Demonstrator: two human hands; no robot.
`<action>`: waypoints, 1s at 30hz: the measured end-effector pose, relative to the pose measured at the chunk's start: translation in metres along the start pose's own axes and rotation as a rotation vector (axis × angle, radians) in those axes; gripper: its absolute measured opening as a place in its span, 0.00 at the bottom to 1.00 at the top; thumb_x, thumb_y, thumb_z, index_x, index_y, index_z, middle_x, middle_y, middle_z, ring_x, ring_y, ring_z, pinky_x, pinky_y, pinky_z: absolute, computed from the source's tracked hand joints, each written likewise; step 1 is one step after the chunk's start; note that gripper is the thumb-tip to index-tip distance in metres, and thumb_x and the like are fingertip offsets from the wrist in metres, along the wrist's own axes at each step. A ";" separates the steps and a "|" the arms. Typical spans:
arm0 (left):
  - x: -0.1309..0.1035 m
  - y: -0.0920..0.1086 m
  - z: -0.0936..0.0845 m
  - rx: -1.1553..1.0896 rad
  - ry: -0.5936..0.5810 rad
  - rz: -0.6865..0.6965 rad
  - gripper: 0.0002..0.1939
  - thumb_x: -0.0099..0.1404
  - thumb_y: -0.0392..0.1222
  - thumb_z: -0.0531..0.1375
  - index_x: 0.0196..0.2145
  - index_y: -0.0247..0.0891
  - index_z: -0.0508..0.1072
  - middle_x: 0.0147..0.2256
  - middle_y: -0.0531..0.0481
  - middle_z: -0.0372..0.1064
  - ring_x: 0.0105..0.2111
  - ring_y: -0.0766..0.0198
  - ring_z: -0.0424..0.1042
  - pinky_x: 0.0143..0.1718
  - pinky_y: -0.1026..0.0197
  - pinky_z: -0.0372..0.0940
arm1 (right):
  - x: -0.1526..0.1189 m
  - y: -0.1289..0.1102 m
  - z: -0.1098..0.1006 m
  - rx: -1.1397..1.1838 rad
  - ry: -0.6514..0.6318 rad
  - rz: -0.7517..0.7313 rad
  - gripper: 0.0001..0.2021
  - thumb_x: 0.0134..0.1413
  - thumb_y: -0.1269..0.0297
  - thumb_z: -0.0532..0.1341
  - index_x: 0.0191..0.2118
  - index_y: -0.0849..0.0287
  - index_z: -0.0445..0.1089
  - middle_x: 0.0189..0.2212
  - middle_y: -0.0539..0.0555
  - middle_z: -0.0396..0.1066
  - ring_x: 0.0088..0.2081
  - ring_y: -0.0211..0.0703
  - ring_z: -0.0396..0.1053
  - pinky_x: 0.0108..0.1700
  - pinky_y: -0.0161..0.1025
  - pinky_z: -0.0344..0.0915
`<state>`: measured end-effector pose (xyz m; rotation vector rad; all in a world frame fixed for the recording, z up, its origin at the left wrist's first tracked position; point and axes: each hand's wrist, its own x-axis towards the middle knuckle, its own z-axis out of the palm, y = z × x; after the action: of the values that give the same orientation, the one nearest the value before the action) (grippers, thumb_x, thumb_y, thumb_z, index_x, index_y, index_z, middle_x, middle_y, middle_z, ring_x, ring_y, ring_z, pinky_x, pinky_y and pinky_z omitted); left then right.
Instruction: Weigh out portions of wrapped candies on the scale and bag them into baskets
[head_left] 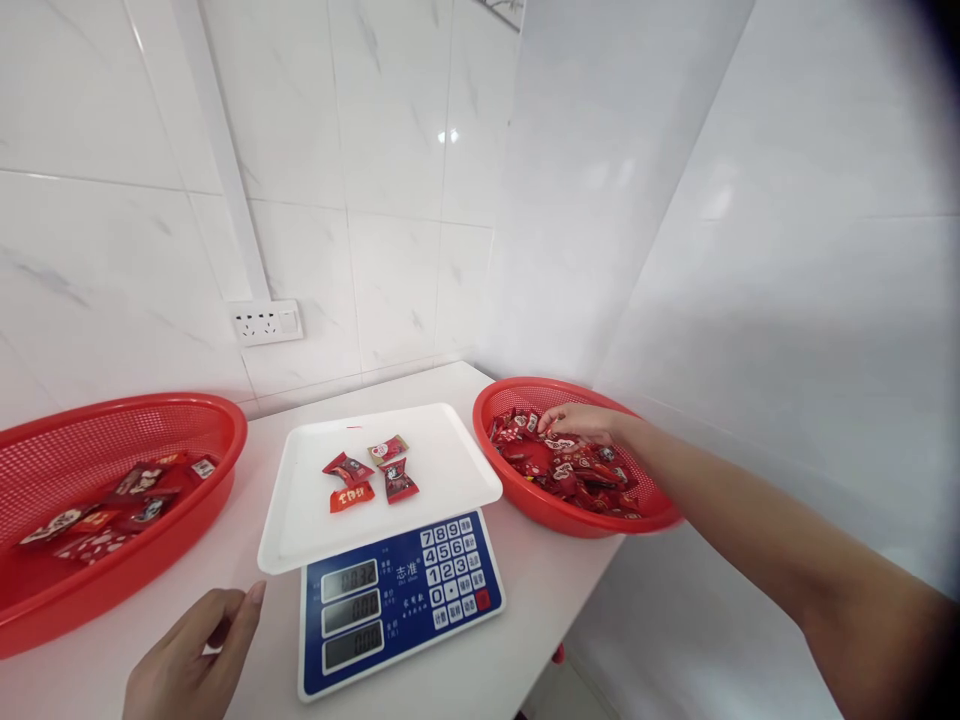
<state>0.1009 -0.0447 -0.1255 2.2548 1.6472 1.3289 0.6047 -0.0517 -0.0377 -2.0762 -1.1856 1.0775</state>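
Note:
My right hand (581,421) is inside the red plastic basket on the right (517,490), its fingers stretched down over the wrapped candies (596,480). Its fingertips are at the candies, and nothing clearly shows in its grasp. My left hand (196,650) hovers by the front left of the scale, fingers loosely curled with the thumb against them, holding nothing. Between the baskets stands a blue digital scale (409,640) with a white tray (300,500) on top. Several wrapped candies lie on the tray, among them an orange-red one (352,497) and a dark red one (400,481).
Another red basket (217,430) at the left holds several red packets (142,480). Both baskets and the scale share a white table (540,570), whose right edge runs below the right basket. A wall socket (266,322) sits on the tiled wall behind.

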 end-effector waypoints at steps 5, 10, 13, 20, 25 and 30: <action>0.003 0.002 -0.002 -0.023 -0.027 0.002 0.17 0.60 0.53 0.53 0.20 0.40 0.62 0.17 0.57 0.58 0.17 0.72 0.55 0.19 0.70 0.53 | -0.004 -0.020 0.005 0.031 0.028 -0.062 0.06 0.44 0.72 0.59 0.31 0.56 0.70 0.30 0.51 0.71 0.32 0.38 0.69 0.33 0.33 0.71; 0.007 0.001 -0.004 -0.063 -0.038 0.131 0.17 0.62 0.49 0.52 0.19 0.39 0.59 0.16 0.58 0.55 0.17 0.73 0.54 0.19 0.70 0.53 | -0.013 -0.077 0.040 0.167 0.000 -0.245 0.06 0.51 0.70 0.57 0.36 0.55 0.66 0.33 0.52 0.73 0.32 0.38 0.71 0.35 0.35 0.70; 0.008 0.000 -0.006 -0.071 -0.020 0.184 0.16 0.63 0.45 0.52 0.19 0.39 0.57 0.16 0.58 0.54 0.17 0.73 0.54 0.19 0.71 0.53 | -0.019 -0.109 0.074 0.124 -0.122 -0.344 0.05 0.50 0.69 0.59 0.35 0.56 0.66 0.35 0.53 0.73 0.36 0.40 0.72 0.36 0.36 0.70; 0.006 0.000 -0.005 -0.072 -0.003 0.211 0.15 0.64 0.41 0.52 0.20 0.39 0.56 0.17 0.58 0.54 0.18 0.73 0.54 0.20 0.70 0.52 | -0.021 -0.140 0.127 -0.178 -0.175 -0.508 0.11 0.51 0.69 0.58 0.42 0.57 0.66 0.38 0.57 0.72 0.43 0.46 0.70 0.36 0.39 0.71; 0.005 0.001 -0.006 -0.076 0.008 0.219 0.16 0.64 0.41 0.52 0.20 0.39 0.56 0.18 0.58 0.55 0.18 0.73 0.54 0.21 0.69 0.52 | -0.027 -0.145 0.140 -0.287 -0.136 -0.570 0.17 0.51 0.66 0.59 0.49 0.57 0.66 0.49 0.59 0.69 0.49 0.50 0.67 0.49 0.46 0.66; 0.005 -0.001 -0.007 -0.072 0.020 0.226 0.15 0.64 0.39 0.53 0.21 0.38 0.57 0.18 0.57 0.56 0.19 0.73 0.55 0.21 0.69 0.52 | -0.041 -0.137 0.131 -0.456 -0.015 -0.602 0.18 0.52 0.63 0.59 0.50 0.53 0.66 0.55 0.53 0.64 0.56 0.52 0.60 0.56 0.47 0.58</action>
<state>0.0963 -0.0434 -0.1190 2.4513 1.3575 1.4342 0.4195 -0.0152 0.0067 -1.7982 -2.0366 0.5697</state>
